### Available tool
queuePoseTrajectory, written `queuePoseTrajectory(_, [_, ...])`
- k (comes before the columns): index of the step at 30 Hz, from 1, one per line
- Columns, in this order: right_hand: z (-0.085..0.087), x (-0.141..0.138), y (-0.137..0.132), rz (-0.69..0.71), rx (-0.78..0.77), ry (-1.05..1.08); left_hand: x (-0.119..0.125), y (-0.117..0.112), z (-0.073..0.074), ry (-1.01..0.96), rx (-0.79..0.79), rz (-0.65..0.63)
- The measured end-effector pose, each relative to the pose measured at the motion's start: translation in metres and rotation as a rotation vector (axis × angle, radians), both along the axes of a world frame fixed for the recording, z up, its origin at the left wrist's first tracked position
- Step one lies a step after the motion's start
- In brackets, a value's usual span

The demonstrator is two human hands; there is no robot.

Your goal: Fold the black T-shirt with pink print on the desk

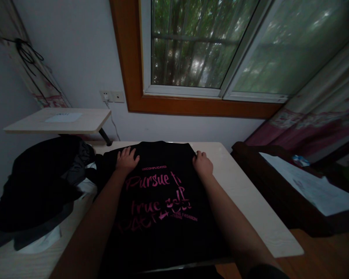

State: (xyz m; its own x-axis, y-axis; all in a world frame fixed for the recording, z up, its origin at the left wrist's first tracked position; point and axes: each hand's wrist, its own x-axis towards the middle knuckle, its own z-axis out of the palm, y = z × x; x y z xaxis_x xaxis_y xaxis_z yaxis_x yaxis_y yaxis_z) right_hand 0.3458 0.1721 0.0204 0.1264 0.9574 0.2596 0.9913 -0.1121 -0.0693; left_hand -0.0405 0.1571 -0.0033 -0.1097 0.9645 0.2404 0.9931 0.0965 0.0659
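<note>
A black T-shirt (163,201) with pink lettering lies spread flat on a pale table (250,197), its print facing up. My left hand (126,159) rests on the shirt's far left shoulder area with fingers stretched flat. At the far right shoulder edge my right hand (203,162) has its fingers curled over the cloth, gripping the shirt.
A heap of dark clothes (37,182) sits on the table's left side over something white. A small shelf (61,121) juts from the wall at left. A dark wooden piece of furniture with white paper (308,182) stands at right, under a curtain. A window is ahead.
</note>
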Motion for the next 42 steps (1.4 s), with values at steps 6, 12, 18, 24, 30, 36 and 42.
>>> queuePoseTrajectory(6, [0.002,0.016,0.004,-0.003,-0.114,0.03,0.004,0.008,0.001,-0.008,-0.025,-0.03])
queuePoseTrajectory(12, [0.004,0.037,0.002,-0.057,-0.114,0.007,0.026,0.025,0.006,-0.078,-0.103,-0.139])
queuePoseTrajectory(18, [0.007,0.053,0.003,-0.099,-0.131,-0.027,0.047,0.018,0.007,-0.099,0.016,-0.259])
queuePoseTrajectory(24, [0.007,0.051,0.001,-0.067,-0.063,-0.111,0.052,-0.01,0.006,-0.057,-0.005,-0.279])
queuePoseTrajectory(30, [0.008,0.041,-0.009,0.035,0.075,-0.19,0.038,-0.024,0.005,-0.051,-0.024,-0.208])
queuePoseTrajectory(36, [0.015,0.008,0.008,0.26,-0.045,-0.002,0.03,-0.027,0.005,-0.069,-0.022,-0.18])
queuePoseTrajectory(42, [0.0,-0.028,0.027,0.344,-0.071,0.058,0.03,-0.03,0.004,-0.033,-0.055,-0.181])
